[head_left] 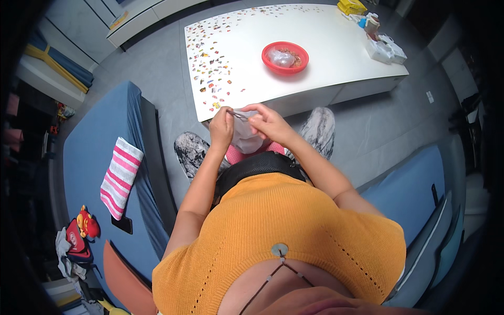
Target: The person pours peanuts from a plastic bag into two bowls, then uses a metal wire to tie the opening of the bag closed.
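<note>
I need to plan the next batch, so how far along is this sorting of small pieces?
Many small colourful pieces already lie spread along the white table. Both hands, left hand and right hand, pinch a thin item over a clear bag. The red basket holds another bag, seemingly left to do.

One red basket [285,56], one white table [336,58], one striped towel [121,177], two hands.

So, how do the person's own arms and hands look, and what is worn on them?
Both forearms are bare from shoulder to wrist; no sleeve reaches them, because the orange knitted top is sleeveless or very short-sleeved. The left hand and right hand wear no gloves. No watch, bracelet or ring is visible at this size.
</note>
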{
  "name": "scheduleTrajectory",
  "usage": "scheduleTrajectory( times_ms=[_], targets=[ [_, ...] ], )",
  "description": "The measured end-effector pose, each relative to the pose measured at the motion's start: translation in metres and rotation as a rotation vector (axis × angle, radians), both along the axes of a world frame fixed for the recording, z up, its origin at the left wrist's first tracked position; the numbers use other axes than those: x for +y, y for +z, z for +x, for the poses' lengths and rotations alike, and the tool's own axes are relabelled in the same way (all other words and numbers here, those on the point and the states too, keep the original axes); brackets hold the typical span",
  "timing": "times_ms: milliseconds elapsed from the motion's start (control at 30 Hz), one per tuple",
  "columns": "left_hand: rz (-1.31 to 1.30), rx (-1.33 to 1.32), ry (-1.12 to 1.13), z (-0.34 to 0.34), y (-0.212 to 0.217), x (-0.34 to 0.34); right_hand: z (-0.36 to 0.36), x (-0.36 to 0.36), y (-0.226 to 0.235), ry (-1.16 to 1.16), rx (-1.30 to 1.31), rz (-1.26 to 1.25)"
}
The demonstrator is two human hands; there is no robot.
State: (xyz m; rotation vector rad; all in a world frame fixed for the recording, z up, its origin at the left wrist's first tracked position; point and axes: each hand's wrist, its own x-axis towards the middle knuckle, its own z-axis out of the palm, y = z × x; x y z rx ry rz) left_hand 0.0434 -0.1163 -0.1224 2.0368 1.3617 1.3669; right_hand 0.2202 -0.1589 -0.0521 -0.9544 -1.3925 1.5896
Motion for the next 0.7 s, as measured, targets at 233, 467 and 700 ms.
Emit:
scheduleTrajectory(
  times_ms=[233, 467, 700],
  targets=[
    [-0.156, -0.178, 0.178, 0.001, -0.002, 0.054, 0.022, 0.072, -0.092, -0.301, -0.239, 0.055],
    [-0.26, 0.147, 0.119, 0.004, -0.064, 0.101, 0.0, 0.124, -0.115, -0.237, -0.698, 0.831],
    [-0.247, 0.23, 0.025, 0.005, -0.062, 0.111, 0.002, 0.17, -0.131, 0.106, -0.562, 0.815]
  ],
)
